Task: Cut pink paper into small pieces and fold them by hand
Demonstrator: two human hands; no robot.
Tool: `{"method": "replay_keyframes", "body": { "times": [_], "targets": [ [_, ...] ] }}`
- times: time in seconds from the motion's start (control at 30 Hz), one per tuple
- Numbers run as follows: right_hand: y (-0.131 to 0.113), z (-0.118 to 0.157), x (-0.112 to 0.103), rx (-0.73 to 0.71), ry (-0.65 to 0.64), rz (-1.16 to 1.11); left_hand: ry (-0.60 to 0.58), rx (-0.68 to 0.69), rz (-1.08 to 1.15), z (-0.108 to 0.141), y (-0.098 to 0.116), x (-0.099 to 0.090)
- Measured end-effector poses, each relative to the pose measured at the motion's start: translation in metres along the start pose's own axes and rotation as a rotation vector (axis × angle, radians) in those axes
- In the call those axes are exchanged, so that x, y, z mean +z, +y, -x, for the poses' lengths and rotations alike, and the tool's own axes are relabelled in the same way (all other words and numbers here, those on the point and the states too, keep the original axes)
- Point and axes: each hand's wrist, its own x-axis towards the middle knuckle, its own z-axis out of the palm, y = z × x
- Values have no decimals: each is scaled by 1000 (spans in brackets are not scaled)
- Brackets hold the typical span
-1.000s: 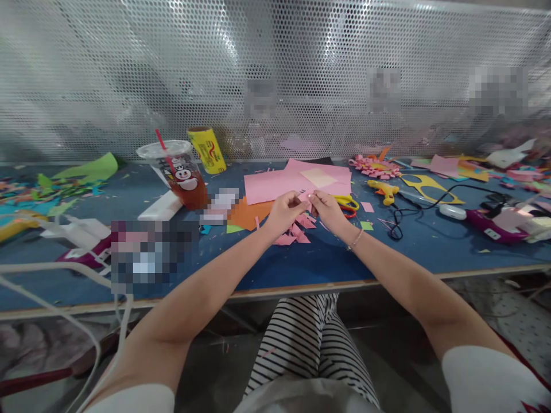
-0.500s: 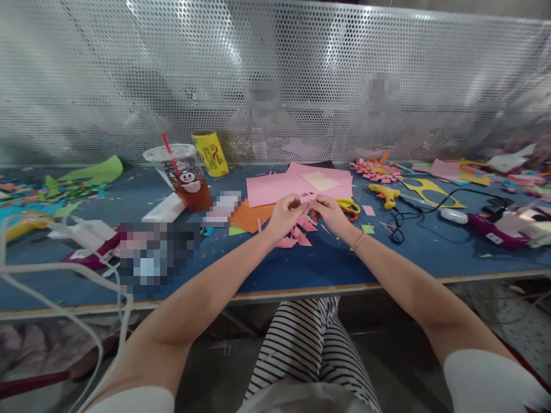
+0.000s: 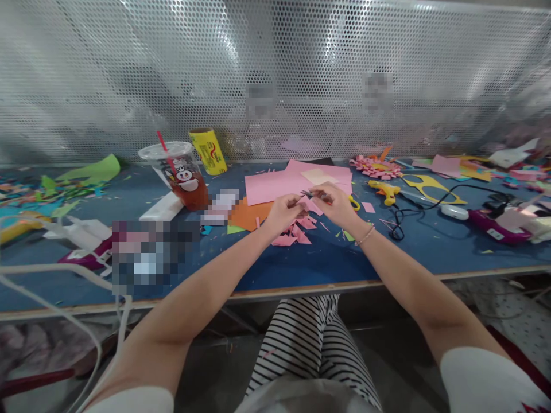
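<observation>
In the head view, the right hand (image 3: 331,203) grips a dark, pointy thing (image 3: 306,195), maybe scissors, between both hands near pink scraps (image 3: 293,236) on the desk (image 3: 344,264). The left hand (image 3: 284,212) pinches its fingers beside it; I can't tell on what. This looks like a cutting step, so the next move calls for careful fingers. The writing on the cup (image 3: 186,182) and yellow tube (image 3: 209,154) is too blurry to read.

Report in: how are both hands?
Left-hand grip, right-hand grip close together. Small dark pointed item between them, unidentifiable. Angular pink paper scraps beneath.
</observation>
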Motion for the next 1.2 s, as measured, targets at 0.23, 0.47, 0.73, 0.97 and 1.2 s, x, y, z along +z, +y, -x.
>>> {"method": "replay_keyframes", "body": {
  "times": [0.23, 0.47, 0.73, 0.97, 1.2],
  "targets": [
    [9, 1, 6, -55, -127, 130, -81, -26, -104, -5, -17, -2],
    [10, 2, 5, -60, -209, 220, -75, 75, -256, -9, -29, -5],
    [4, 5, 6, -197, -244, 451, -38, 17, -188, -10, -29, -4],
    [5, 6, 5, -249, -284, 522, -35, -67, -61, -7, -24, -1],
    [10, 5, 4, -350, -343, 533, -21, -145, 48, -6, -20, 0]
  ]
}}
